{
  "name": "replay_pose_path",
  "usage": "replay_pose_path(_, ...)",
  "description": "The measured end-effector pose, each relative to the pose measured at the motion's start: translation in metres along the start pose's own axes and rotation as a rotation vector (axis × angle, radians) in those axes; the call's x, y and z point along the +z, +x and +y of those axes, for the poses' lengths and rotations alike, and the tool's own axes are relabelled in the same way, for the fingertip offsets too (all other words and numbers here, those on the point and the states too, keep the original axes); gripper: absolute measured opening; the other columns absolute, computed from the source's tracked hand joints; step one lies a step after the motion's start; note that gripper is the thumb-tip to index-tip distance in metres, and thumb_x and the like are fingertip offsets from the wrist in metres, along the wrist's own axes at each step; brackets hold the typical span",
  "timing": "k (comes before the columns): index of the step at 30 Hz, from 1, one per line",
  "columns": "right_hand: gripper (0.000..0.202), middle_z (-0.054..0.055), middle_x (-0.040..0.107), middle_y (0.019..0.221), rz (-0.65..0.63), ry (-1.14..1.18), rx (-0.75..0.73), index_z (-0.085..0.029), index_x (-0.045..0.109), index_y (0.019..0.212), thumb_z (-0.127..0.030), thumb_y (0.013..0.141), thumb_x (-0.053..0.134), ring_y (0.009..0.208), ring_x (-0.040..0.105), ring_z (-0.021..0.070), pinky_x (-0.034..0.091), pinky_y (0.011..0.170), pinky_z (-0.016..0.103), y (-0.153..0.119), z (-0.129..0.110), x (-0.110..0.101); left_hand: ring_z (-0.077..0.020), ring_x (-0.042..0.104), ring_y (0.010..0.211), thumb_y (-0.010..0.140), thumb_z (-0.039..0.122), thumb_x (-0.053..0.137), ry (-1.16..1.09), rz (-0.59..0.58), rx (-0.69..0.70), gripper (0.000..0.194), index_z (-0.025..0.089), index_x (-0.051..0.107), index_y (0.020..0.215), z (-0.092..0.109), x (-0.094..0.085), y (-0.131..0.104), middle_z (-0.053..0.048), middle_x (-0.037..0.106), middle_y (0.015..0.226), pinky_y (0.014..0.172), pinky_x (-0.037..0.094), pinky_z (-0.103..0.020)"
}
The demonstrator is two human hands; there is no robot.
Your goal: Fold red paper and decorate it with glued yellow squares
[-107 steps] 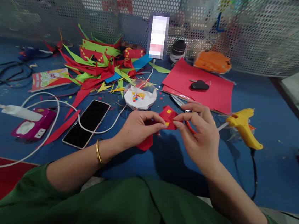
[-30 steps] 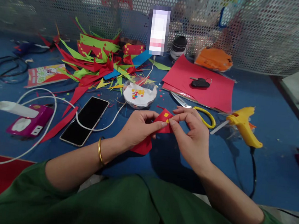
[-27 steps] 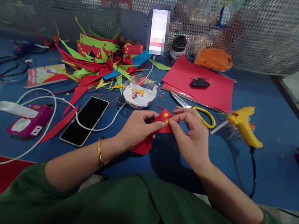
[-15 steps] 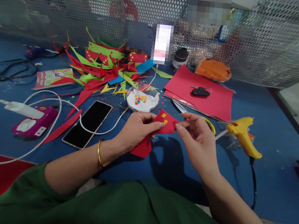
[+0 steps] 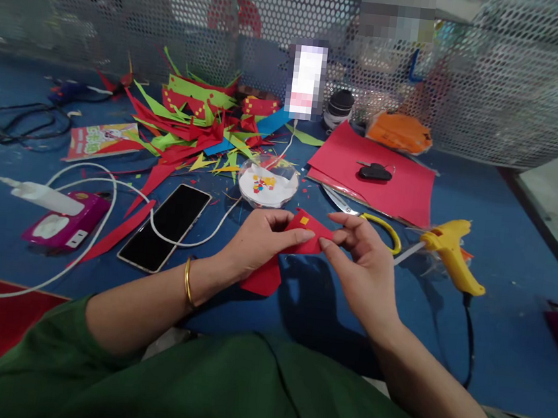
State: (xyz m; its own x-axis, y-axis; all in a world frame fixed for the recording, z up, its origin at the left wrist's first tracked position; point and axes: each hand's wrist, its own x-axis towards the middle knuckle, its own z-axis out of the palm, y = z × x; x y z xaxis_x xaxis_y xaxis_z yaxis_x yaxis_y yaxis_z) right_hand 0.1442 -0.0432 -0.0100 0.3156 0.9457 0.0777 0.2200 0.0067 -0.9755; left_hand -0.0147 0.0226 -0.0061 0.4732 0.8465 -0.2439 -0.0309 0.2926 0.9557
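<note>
A folded piece of red paper with a small yellow square on its face is held between my two hands above the blue table. My left hand pinches it, the thumb lying on the face near the yellow square. Its lower red part hangs below the left fingers. My right hand has thumb and fingertips closed at the right edge of the paper. Just beyond the right hand lie scissors with yellow handles. A clear round dish with small yellow and red paper bits stands past the left hand.
To the right rests a yellow glue gun. Red paper sheets carry a black key. On the left are a phone, a white cable and a purple power socket. Red and green paper scraps pile up behind.
My left thumb now lies farther over the paper's face, with one yellow square showing instead of two. My right hand has shifted slightly left and still grips the paper's edge.
</note>
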Motion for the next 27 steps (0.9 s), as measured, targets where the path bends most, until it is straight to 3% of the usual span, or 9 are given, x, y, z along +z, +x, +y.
replay_pose_path(10,0.033,-0.006,0.054,0.071,0.011,-0.018,-0.022,-0.022,0.063,0.111,-0.026,0.079,0.069,0.068,0.054,0.0116,0.049,0.07,0.03,-0.0012,0.0007,-0.0001,-0.0102,0.06,0.065,0.072,0.035,0.083,0.062,0.005,0.022,0.022,0.016,0.076,0.08,-0.0023,-0.0036,0.0011,-0.001,0.073,0.074,0.065,0.047,-0.023)
replay_pose_path(16,0.032,-0.006,0.055,0.07,0.026,-0.019,-0.025,-0.023,0.062,0.109,-0.026,0.079,0.069,0.066,0.054,0.0121,0.05,0.07,0.031,-0.0006,-0.0011,-0.0007,-0.0094,0.059,0.064,0.071,0.038,0.083,-0.018,0.008,0.02,0.024,0.016,0.074,0.075,-0.0008,-0.0032,0.0024,0.0,0.072,0.073,0.066,0.048,-0.023)
replay_pose_path(27,0.033,-0.006,0.054,0.073,-0.006,-0.023,-0.011,-0.023,0.062,0.11,-0.026,0.078,0.068,0.069,0.055,0.0118,0.048,0.071,0.03,-0.0032,0.0008,0.0017,-0.0124,0.063,0.069,0.072,0.038,0.082,0.071,-0.001,0.028,0.025,0.016,0.077,0.085,-0.0009,-0.0007,0.0006,-0.002,0.075,0.081,0.068,0.049,-0.023)
